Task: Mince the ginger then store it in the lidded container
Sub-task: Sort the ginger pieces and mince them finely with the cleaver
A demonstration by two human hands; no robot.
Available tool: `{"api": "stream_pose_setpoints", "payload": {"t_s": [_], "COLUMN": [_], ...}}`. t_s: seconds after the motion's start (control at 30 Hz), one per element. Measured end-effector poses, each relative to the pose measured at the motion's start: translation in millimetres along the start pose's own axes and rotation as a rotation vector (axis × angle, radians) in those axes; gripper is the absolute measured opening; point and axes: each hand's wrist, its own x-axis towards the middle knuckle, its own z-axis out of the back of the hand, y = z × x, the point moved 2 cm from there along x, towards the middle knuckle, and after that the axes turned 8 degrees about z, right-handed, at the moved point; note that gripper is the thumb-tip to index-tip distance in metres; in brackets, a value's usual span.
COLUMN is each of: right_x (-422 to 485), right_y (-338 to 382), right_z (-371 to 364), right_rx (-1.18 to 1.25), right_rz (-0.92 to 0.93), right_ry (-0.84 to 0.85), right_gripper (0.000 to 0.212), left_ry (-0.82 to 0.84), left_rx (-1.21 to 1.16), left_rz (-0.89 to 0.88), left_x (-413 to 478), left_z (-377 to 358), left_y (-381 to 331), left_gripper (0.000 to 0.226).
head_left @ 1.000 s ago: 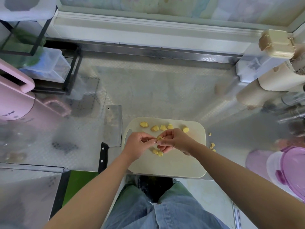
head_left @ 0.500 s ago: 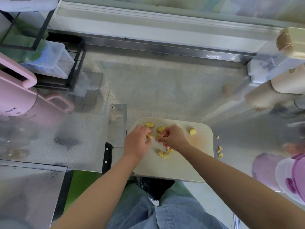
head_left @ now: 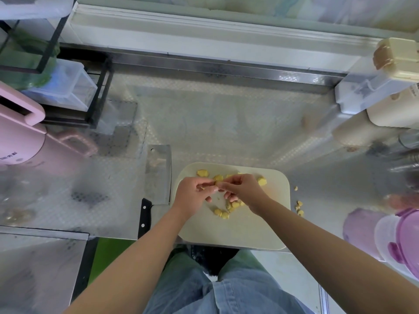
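A cream cutting board (head_left: 244,232) lies on the steel counter with yellow ginger chunks (head_left: 221,213) scattered over it. My left hand (head_left: 192,196) and my right hand (head_left: 243,189) meet over the board's far half and pinch one small ginger piece (head_left: 218,183) between their fingertips. A few ginger bits (head_left: 299,207) lie on the counter right of the board. A cleaver (head_left: 158,175) with a black handle rests flat just left of the board. The clear container with a purple lid (head_left: 405,239) stands at the right edge.
A pink appliance (head_left: 20,141) and a black wire rack (head_left: 68,91) with clear boxes stand at the left. White and cream containers (head_left: 371,91) crowd the back right. The counter's front edge runs just under the board, with my jeans below it.
Both hands stayed together over the board, dipped to the far row of chunks, and now hold a piece up between the fingertips. The camera view shifted slightly.
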Motion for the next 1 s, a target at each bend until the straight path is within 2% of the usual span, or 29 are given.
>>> {"api": "stream_pose_setpoints", "payload": {"t_s": [0.13,0.23,0.47,0.63,0.73,0.87,1.0], "right_x": [-3,-6,-7,-5,-2,5,13], "right_y": [0,0,-4,0,3,-1,-3], "right_z": [1,-1,-2,-4,-8,-19,-32], "right_rx": [0.012,0.012,-0.041,-0.045,-0.057,-0.170,-0.389], "right_rz": [0.049,0.107,0.131,0.119,0.115,0.107,0.182], "right_ry": [0.000,-0.072,-0.109,-0.072,-0.111,-0.183,-0.212], "right_gripper": [0.016,0.016,0.011,0.012,0.010,0.010,0.009], "left_ry": [-0.034,-0.056,-0.081,-0.091,-0.161,-0.383,-0.319], "left_rx": [-0.180,-0.242,-0.227,-0.167,0.010,0.451,0.635], "left_rz": [0.093,0.128,0.125,0.131,0.054,-0.056,-0.117], "left_x": [-4,-6,-6,-4,-5,-11,-9], "left_z": [-1,-3,-9,-8,-2,13,14], "left_y": [0,-2,5,11,11,8,12], "left_gripper": [0.021,0.015,0.015,0.026,0.022,0.015,0.022]}}
